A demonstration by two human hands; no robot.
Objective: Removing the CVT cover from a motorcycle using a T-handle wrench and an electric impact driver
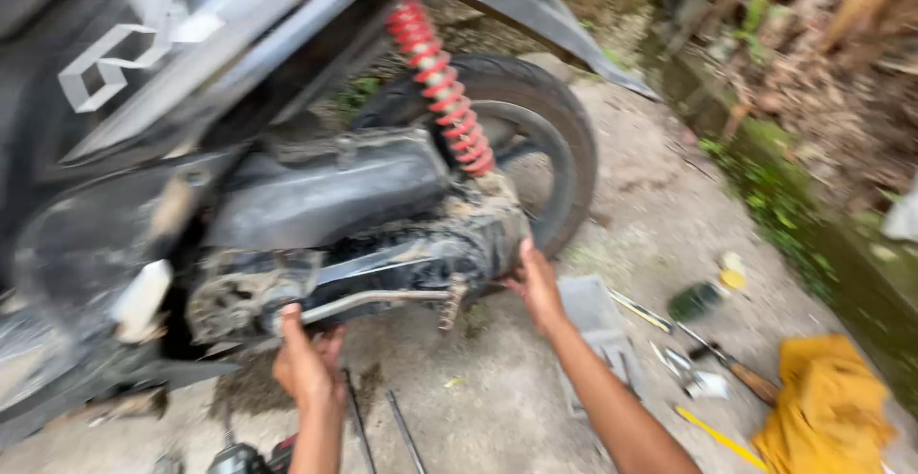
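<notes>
A dark scooter fills the upper left, with a red coil shock absorber (441, 85) and the rear tyre (538, 139) behind it. Below sits the dirty black transmission cover (382, 254). My left hand (306, 359) reaches up under the cover's front end, fingers pressed on its lower edge near a metal lever. My right hand (537, 287) grips the cover's rear end beside the wheel. The picture is blurred by motion.
On the concrete ground to the right lie a grey tray (595, 326), several hand tools (727, 369), a small green bottle (695, 300) and a yellow cloth (827, 407). Two thin metal rods (382, 431) lie between my arms. A mossy gutter (813, 235) runs along the right.
</notes>
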